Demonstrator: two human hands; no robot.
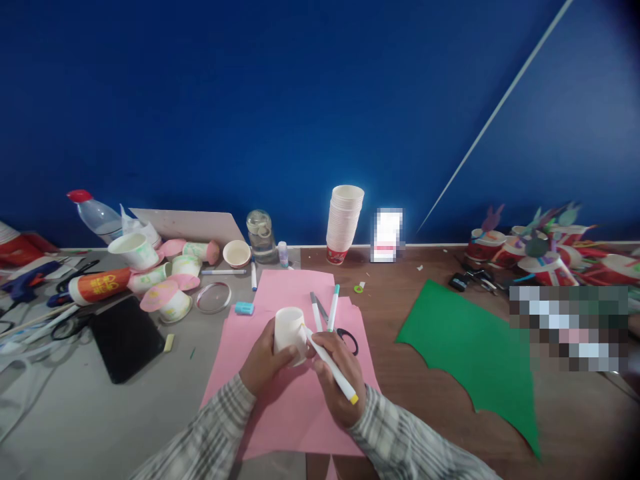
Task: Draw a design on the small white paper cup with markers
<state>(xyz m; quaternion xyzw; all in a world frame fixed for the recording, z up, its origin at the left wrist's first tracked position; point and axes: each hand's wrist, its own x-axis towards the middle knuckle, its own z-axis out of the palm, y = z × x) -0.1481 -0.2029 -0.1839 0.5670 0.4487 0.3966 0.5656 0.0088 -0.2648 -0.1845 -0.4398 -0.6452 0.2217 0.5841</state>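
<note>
My left hand (264,363) is wrapped round a white paper cup (290,330), held upside down over a pink paper sheet (300,400). My right hand (337,377) grips a white marker with a yellow end (331,365); its tip touches the cup's side. Two more markers (325,308) and black-handled scissors (345,337) lie on the pink sheet just beyond my hands.
A green paper sheet (475,353) lies at right. A stack of paper cups (344,223) and a glass jar (260,233) stand by the blue wall. Decorated cups (165,267), a plastic bottle (97,213) and a black tablet (127,337) crowd the left; red craft cups (530,250) sit far right.
</note>
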